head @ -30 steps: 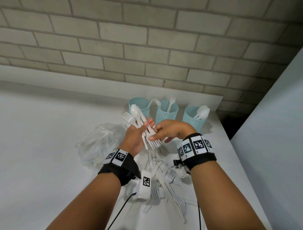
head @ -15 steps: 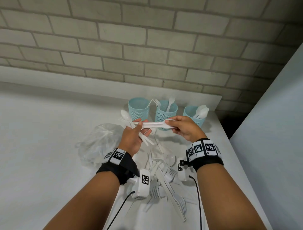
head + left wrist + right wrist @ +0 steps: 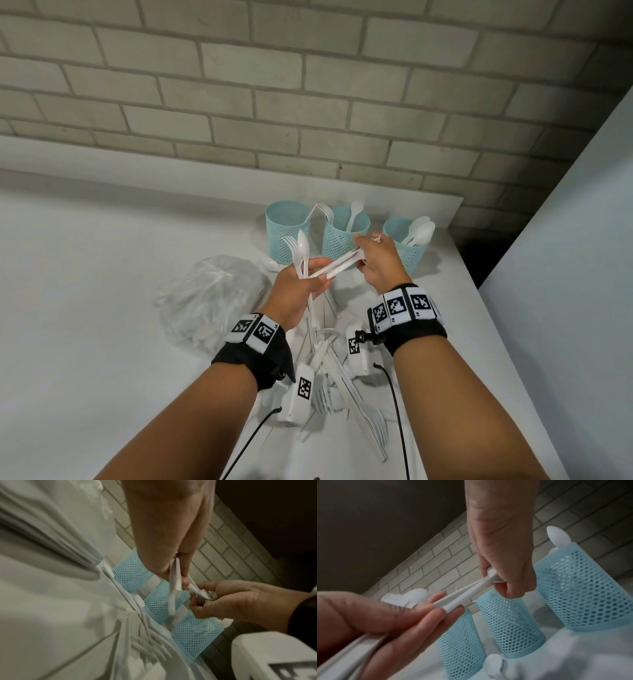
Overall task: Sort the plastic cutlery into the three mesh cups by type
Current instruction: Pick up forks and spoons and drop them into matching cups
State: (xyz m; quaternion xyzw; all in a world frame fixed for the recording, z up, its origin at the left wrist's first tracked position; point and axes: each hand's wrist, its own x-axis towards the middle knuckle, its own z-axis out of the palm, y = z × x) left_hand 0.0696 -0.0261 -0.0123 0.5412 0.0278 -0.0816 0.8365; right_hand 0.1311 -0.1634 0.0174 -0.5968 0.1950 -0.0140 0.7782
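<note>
No legible text or labels

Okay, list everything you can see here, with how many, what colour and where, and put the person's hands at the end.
Mesh cups: three, light blue, in a row at the back of the table by the brick wall; forks show in the middle one, spoons in the right one.
Held cutlery: a few pieces, white, gripped between both hands in front of the cups.
Loose cutlery pile: count unclear, white, on the table below the wrists.
Plastic bag: one, clear, left of the pile.
Table: one, white.
Brick wall: grey, behind the table.
Left hand: grips the cutlery.
Right hand: pinches the pieces' far ends.
</note>
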